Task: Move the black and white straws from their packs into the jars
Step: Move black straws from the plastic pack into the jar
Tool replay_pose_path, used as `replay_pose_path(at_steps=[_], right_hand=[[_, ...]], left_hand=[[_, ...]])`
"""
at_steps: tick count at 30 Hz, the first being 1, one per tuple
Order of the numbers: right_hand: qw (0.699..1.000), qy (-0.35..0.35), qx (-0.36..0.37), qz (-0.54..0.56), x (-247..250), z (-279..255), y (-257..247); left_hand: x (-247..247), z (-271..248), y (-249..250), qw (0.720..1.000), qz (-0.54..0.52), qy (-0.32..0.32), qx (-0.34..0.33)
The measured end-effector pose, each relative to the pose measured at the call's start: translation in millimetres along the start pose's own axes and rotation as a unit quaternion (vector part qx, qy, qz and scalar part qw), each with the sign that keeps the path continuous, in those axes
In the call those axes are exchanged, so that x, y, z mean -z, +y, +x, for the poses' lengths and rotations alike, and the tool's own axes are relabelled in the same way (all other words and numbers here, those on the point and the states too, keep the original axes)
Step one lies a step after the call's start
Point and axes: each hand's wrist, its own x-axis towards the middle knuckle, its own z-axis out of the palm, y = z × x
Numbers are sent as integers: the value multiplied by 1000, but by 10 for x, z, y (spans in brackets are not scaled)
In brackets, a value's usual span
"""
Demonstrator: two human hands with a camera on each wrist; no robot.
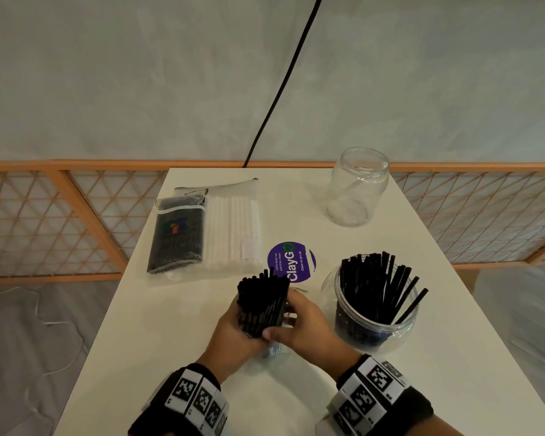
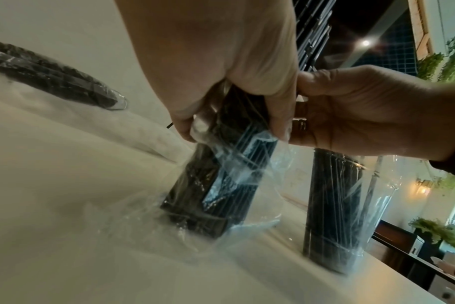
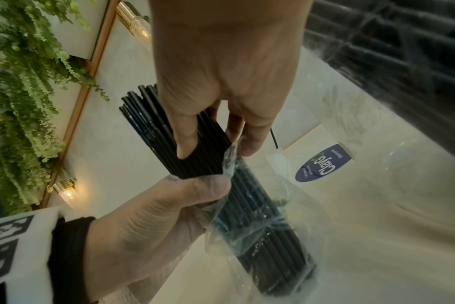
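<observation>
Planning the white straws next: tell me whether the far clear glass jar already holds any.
No, the far clear glass jar stands empty behind the near jar of black straws.

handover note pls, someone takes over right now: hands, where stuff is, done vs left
Left hand: grips the bundle of black straws, standing on end on the table, still half in its plastic wrapper.
Right hand: holds the same bundle, pinching the wrapper edge.
Near jar: already holds black straws.
Far jar: empty.
Black pack and white pack: lying unopened, far left.
Left: free this bundle, jar it, then both packs.
</observation>
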Motion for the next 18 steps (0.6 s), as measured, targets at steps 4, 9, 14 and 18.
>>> replay_pose_path(at_steps=[4, 9, 14, 18], right_hand=[[999, -5, -18, 38, 58, 18, 32], [1000, 21, -8, -1, 48, 36, 15], [999, 36, 1, -27, 21, 41, -45], [999, 29, -3, -22, 14, 66, -71]], left_hand=[[13, 9, 12, 1000, 9, 1, 19], [9, 34, 21, 999, 0, -5, 53], [24, 53, 52, 998, -3, -4, 64], [16, 32, 147, 998, -31, -14, 54]])
